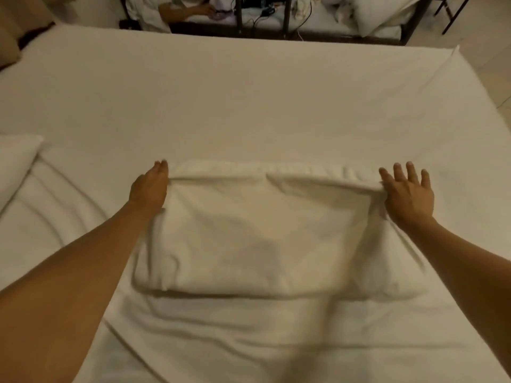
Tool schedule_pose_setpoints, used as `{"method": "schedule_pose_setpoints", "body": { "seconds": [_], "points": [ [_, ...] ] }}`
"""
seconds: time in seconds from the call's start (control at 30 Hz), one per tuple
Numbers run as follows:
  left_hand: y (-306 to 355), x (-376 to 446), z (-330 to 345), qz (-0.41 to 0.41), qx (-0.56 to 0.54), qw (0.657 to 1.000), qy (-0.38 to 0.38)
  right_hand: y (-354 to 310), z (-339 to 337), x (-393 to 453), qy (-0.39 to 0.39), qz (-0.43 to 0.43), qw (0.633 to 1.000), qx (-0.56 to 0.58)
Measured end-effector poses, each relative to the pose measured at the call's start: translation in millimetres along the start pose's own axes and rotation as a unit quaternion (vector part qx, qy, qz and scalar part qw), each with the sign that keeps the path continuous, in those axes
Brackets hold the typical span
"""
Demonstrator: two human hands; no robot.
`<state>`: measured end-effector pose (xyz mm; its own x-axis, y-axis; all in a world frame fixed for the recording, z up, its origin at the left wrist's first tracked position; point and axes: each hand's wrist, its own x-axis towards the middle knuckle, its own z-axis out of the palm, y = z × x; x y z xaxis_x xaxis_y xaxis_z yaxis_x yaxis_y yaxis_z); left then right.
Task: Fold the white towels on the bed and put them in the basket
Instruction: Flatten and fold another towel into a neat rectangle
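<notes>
A white towel (262,230) lies folded into a wide rectangle on the bed (249,100), in the middle of the head view. Its upper layer stops a little short of the far edge. My left hand (150,186) rests at the towel's far left corner, fingers together and pointing away, thumb side hidden under the fabric edge. My right hand (406,192) is at the far right corner with fingers spread, the thumb touching the edge of the upper layer. No basket is in view.
More white cloth (249,335) lies rumpled under and in front of the towel. A white pillow (15,161) sits at the left edge. Beyond the bed stands a dark metal frame (240,15) with cables, and a person's arm (182,11) rests there.
</notes>
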<state>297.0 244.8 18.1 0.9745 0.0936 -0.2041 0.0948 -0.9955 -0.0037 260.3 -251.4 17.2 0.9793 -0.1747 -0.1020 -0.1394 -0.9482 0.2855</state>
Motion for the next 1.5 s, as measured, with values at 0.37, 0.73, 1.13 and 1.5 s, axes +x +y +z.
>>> {"method": "schedule_pose_setpoints", "body": {
  "seconds": [0.37, 0.73, 1.13, 1.5],
  "points": [
    [56.5, 95.1, 43.9, 0.07, 0.037, 0.993, -0.088, -79.4, 33.6, 80.8, -0.039, -0.061, 0.995, 0.073],
    [49.8, 79.8, 171.5, 0.064, -0.058, 0.996, -0.032, -118.3, 134.7, 51.7, -0.058, -0.036, 0.974, 0.216],
    [59.0, -8.8, 154.0, 0.065, -0.118, 0.988, -0.079, -110.1, 113.7, -42.0, -0.075, -0.06, 0.963, 0.252],
    [1.5, -101.8, 142.4, 0.188, 0.1, 0.975, 0.058, -42.1, 113.4, -99.2, -0.03, -0.151, 0.984, 0.089]
  ]
}}
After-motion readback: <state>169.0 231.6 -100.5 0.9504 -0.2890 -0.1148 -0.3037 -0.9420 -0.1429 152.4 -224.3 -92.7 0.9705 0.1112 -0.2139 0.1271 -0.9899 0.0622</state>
